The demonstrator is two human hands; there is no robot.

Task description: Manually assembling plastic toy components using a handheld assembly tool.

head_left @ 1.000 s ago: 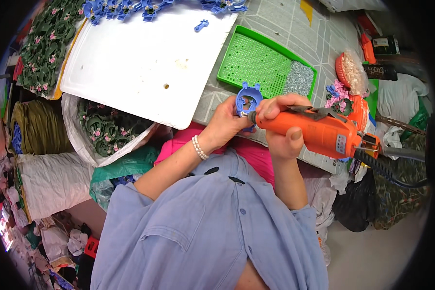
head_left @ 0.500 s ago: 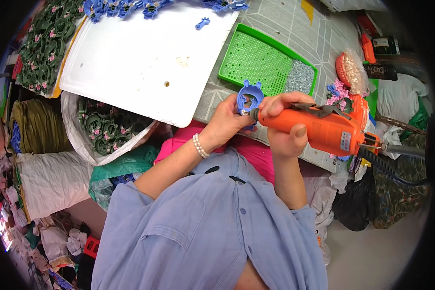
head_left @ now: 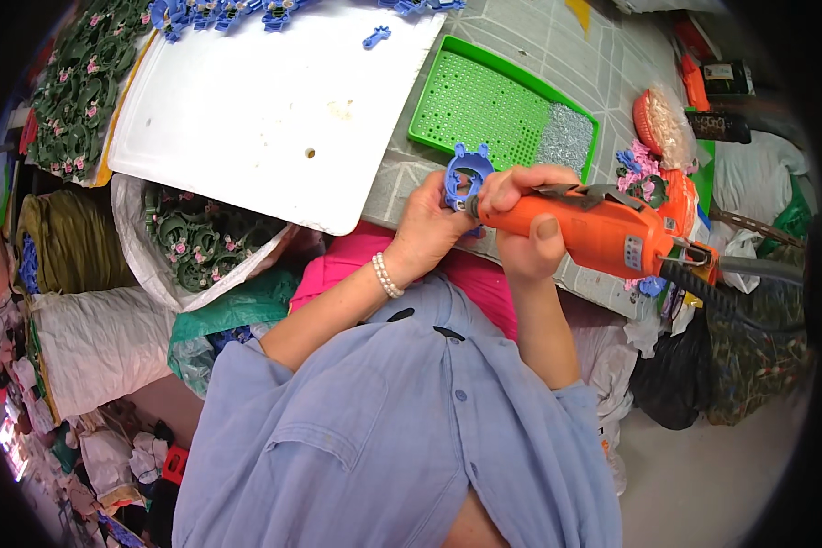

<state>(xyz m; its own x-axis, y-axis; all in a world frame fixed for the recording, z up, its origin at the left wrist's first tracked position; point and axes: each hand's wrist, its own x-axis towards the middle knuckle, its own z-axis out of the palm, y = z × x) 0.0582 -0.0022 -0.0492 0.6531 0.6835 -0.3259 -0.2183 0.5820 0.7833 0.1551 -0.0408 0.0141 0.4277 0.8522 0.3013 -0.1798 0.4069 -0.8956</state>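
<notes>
My left hand (head_left: pixel 426 226), with a pearl bracelet at its wrist, is closed on a blue ring-shaped plastic part (head_left: pixel 468 159) with small ear-like tabs on top. Wrapped around an orange electric screwdriver (head_left: pixel 603 230) is my right hand (head_left: pixel 532 239). The tool lies nearly level, its dark tip against or very close to the lower side of the blue part; exact contact is hidden by fingers. Just beyond the part stands a green perforated tray (head_left: pixel 479 100) with a heap of small silvery screws (head_left: pixel 564 137) in its right end.
A white board (head_left: pixel 247 119) covers the table's left side, with blue parts (head_left: pixel 279 14) along its far edge and one small blue piece (head_left: pixel 376 36). Sacks of dark green parts (head_left: pixel 196 242) stand at left. A red basket (head_left: pixel 647 123) sits at right; the tool's cable (head_left: pixel 703 290) trails rightward.
The blue part has turned slightly in my left hand, its opening showing more clearly. Both hands and the screwdriver have shifted a little to the left.
</notes>
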